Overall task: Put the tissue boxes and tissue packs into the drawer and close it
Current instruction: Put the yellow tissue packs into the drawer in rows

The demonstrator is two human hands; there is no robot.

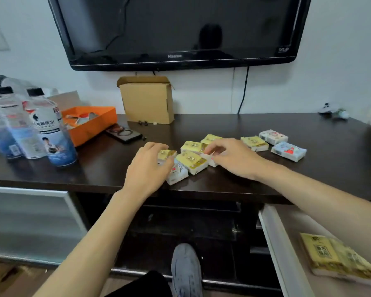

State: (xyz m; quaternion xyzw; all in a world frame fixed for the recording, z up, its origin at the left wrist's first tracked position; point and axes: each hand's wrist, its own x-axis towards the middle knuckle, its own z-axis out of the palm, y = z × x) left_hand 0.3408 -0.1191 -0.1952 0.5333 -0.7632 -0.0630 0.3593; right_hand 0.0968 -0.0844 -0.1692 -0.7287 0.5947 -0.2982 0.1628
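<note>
Several small tissue packs lie on the dark TV cabinet top (234,185): yellow ones (191,160) in the middle, a yellow pack (254,142) and two white and blue patterned packs (288,151) further right. My left hand (149,166) rests on a yellow pack (167,154) and covers part of a white patterned pack (178,173). My right hand (229,157) curls its fingers over a small white pack (211,160). At the lower right the drawer (285,254) stands open, with a large yellow tissue pack (334,258) inside.
Water bottles (47,127) stand at the left, beside an orange box (90,123). A cardboard box (147,101) and a black device (124,133) sit behind. A TV (180,28) hangs above. My shoe (185,269) is below.
</note>
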